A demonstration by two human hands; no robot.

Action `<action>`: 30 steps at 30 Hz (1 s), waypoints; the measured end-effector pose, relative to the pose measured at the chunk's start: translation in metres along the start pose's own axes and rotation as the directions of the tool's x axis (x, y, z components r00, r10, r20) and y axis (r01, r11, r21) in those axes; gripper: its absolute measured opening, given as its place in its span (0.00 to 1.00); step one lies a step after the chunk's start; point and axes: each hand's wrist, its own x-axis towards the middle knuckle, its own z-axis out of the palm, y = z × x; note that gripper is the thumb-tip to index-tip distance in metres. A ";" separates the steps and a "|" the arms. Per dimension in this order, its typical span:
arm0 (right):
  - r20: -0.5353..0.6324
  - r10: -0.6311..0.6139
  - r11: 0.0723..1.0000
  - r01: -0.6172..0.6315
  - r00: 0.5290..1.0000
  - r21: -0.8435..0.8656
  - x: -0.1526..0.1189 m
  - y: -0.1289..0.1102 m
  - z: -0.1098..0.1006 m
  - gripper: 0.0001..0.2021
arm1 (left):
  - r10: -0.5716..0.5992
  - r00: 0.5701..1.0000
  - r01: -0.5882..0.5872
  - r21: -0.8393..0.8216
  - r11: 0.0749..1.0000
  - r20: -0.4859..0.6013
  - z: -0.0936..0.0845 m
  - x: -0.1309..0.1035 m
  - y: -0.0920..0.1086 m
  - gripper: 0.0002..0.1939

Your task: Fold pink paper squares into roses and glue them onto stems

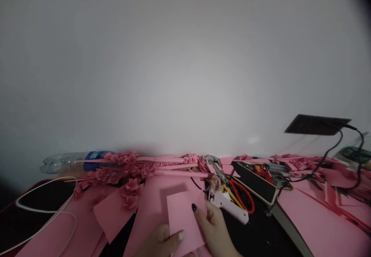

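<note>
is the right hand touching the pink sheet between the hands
Touching: the head view shows the right hand gripping the pink sheet, its dark-nailed thumb lying on the face by the right edge.

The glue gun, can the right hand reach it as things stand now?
Probably yes: the glue gun lies beside the right hand with nothing visible between, though that hand holds pink paper.
</note>
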 end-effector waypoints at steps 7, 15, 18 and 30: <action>0.187 -0.233 0.898 0.285 0.954 -0.335 -0.005 -0.001 -0.006 0.19 | -0.131 0.987 0.121 -0.107 0.987 -0.094 -0.001 -0.002 0.009 0.31; 0.122 -0.193 0.910 0.224 0.974 -0.348 -0.005 0.001 -0.005 0.17 | -0.114 0.993 0.114 -0.077 0.991 0.001 -0.006 -0.001 0.005 0.33; 0.046 -0.096 0.965 0.104 0.994 -0.242 -0.003 0.001 -0.001 0.13 | -0.094 0.995 0.096 -0.036 0.995 0.040 -0.010 0.002 0.000 0.33; 0.099 -0.256 0.837 0.271 0.962 -0.475 -0.009 0.006 -0.004 0.12 | -0.187 0.982 0.179 -0.155 0.972 -0.034 -0.007 -0.001 0.008 0.32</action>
